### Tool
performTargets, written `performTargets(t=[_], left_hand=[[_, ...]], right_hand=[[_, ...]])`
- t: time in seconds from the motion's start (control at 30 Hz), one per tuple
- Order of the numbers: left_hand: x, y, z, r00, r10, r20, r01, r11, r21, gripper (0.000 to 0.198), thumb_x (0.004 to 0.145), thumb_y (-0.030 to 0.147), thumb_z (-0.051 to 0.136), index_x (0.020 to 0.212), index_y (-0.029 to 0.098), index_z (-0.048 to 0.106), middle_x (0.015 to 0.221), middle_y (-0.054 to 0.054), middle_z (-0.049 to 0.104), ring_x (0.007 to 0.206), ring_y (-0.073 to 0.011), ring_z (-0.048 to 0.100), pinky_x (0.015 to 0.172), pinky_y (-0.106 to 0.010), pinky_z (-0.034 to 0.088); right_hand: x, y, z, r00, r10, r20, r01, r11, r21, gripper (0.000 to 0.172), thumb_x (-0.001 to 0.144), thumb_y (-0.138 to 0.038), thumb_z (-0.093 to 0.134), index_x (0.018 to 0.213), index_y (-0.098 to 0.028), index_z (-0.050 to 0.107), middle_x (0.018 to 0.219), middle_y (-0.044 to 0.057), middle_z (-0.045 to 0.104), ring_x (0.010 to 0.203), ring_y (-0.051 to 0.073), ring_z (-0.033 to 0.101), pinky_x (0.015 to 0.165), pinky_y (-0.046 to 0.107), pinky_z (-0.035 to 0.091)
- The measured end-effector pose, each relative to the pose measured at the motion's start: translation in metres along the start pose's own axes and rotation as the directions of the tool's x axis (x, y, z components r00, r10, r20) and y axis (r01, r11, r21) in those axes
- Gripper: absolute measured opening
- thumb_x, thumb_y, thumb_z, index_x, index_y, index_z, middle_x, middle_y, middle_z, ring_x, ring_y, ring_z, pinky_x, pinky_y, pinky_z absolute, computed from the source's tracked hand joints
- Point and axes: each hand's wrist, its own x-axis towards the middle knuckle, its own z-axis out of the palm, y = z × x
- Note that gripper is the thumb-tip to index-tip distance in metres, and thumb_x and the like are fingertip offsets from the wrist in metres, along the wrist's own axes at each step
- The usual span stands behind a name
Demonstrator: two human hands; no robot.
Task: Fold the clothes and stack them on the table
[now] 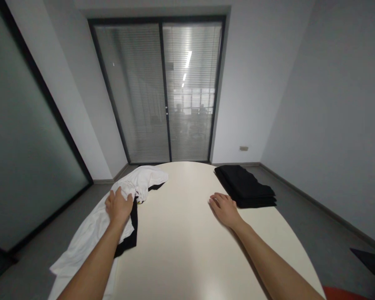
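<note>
A crumpled white garment [90, 229], perhaps a shirt, spreads along the left side of the table. My left hand [120, 207] is on it, fingers curled into the fabric and gripping a part of it; the fingertips are partly sunk in the folds. Black cloth [133, 233] shows from under the white fabric. My right hand [224, 208] lies on the tabletop with its fingers loosely stretched and holds nothing. Right beside it sits a neat stack of folded black garments [245, 187], near the table's far right edge.
The white table [184, 233] has a rounded far end. Beyond it stand a framed glass door with blinds [187, 125] and grey walls. A frosted glass panel [28, 125] is on the left. Something red [343, 293] shows at the lower right, below a dark pointed object [370, 262].
</note>
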Motion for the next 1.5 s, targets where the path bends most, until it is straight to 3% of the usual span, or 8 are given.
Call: performTargets(t=[0.43, 0.7, 0.77, 0.9, 1.03, 1.17, 1.4, 1.5], left_hand=[[-0.024, 0.042, -0.015, 0.916, 0.398, -0.054, -0.393, 0.862, -0.318, 0.025, 0.090, 0.020, 0.039, 0.098, 0.019, 0.063, 0.106, -0.008, 0.068, 0.108, -0.0234, 0.062, 0.100, -0.036, 0.046], [-0.101, 0.100, -0.034, 0.354, 0.885, 0.303, -0.767, 0.460, -0.447, 0.031, 0.093, 0.015, 0.045, 0.117, 0.024, 0.063, 0.111, -0.006, 0.069, 0.106, -0.0210, 0.062, 0.099, -0.037, 0.046], [-0.110, 0.102, -0.033, 0.410, 0.858, 0.309, -0.792, 0.503, -0.345, 0.034, 0.094, 0.020, 0.049, 0.126, 0.023, 0.061, 0.129, -0.009, 0.063, 0.123, -0.0260, 0.054, 0.109, -0.045, 0.039], [-0.113, 0.097, -0.022, 0.659, 0.666, 0.349, -0.674, 0.729, -0.118, 0.047, 0.096, 0.035, 0.050, 0.139, 0.017, 0.054, 0.153, -0.018, 0.042, 0.139, -0.0359, 0.040, 0.113, -0.054, 0.033], [-0.118, 0.095, -0.017, 0.627, 0.640, 0.444, -0.657, 0.741, -0.139, 0.047, 0.099, 0.039, 0.044, 0.138, 0.015, 0.055, 0.143, -0.018, 0.054, 0.131, -0.0324, 0.048, 0.110, -0.050, 0.037], [-0.128, 0.108, -0.029, 0.509, 0.744, 0.433, -0.708, 0.648, -0.281, 0.040, 0.099, 0.037, 0.046, 0.132, 0.017, 0.059, 0.131, -0.013, 0.062, 0.124, -0.0286, 0.052, 0.107, -0.047, 0.040], [-0.151, 0.128, -0.060, 0.103, 0.913, 0.394, -0.715, 0.343, -0.609, 0.037, 0.095, 0.036, 0.057, 0.130, 0.023, 0.057, 0.127, -0.006, 0.064, 0.118, -0.0239, 0.055, 0.106, -0.040, 0.044], [-0.155, 0.129, -0.064, 0.045, 0.931, 0.362, -0.667, 0.298, -0.683, 0.035, 0.096, 0.034, 0.054, 0.130, 0.025, 0.057, 0.132, -0.006, 0.062, 0.122, -0.0220, 0.055, 0.107, -0.037, 0.044]], right_hand=[[-0.001, -0.001, -0.003, 1.000, -0.001, 0.013, 0.001, 1.000, 0.026, 0.041, 0.100, -0.047, 0.037, 0.120, -0.025, 0.066, 0.137, 0.008, 0.059, 0.124, 0.031, 0.050, 0.099, 0.048, 0.037], [0.000, 0.001, 0.001, 1.000, -0.015, 0.011, 0.015, 1.000, 0.000, 0.041, 0.099, -0.046, 0.040, 0.122, -0.024, 0.065, 0.139, 0.009, 0.058, 0.126, 0.032, 0.050, 0.100, 0.050, 0.038], [0.000, 0.002, 0.001, 1.000, -0.015, 0.009, 0.015, 1.000, 0.001, 0.040, 0.099, -0.045, 0.040, 0.123, -0.025, 0.065, 0.140, 0.009, 0.058, 0.127, 0.032, 0.049, 0.101, 0.050, 0.038], [0.000, 0.003, 0.003, 1.000, -0.014, -0.002, 0.014, 1.000, 0.005, 0.039, 0.098, -0.045, 0.042, 0.122, -0.026, 0.066, 0.139, 0.009, 0.059, 0.127, 0.031, 0.050, 0.101, 0.050, 0.038], [0.001, 0.004, 0.005, 1.000, -0.019, -0.009, 0.019, 1.000, 0.010, 0.038, 0.098, -0.045, 0.043, 0.121, -0.025, 0.066, 0.138, 0.009, 0.059, 0.127, 0.033, 0.049, 0.100, 0.052, 0.039], [-0.003, -0.006, 0.002, 0.995, -0.096, -0.009, 0.096, 0.992, 0.083, 0.037, 0.098, -0.044, 0.042, 0.121, -0.026, 0.066, 0.135, 0.008, 0.061, 0.127, 0.031, 0.048, 0.100, 0.052, 0.038], [-0.016, -0.039, -0.007, 0.928, -0.372, -0.021, 0.362, 0.888, 0.284, 0.043, 0.101, -0.041, 0.039, 0.141, -0.029, 0.052, 0.140, 0.008, 0.058, 0.131, 0.027, 0.045, 0.108, 0.048, 0.035], [-0.019, -0.045, -0.007, 0.917, -0.399, 0.017, 0.376, 0.876, 0.304, 0.043, 0.099, -0.041, 0.046, 0.139, -0.028, 0.054, 0.130, 0.008, 0.064, 0.120, 0.025, 0.055, 0.103, 0.043, 0.040]])
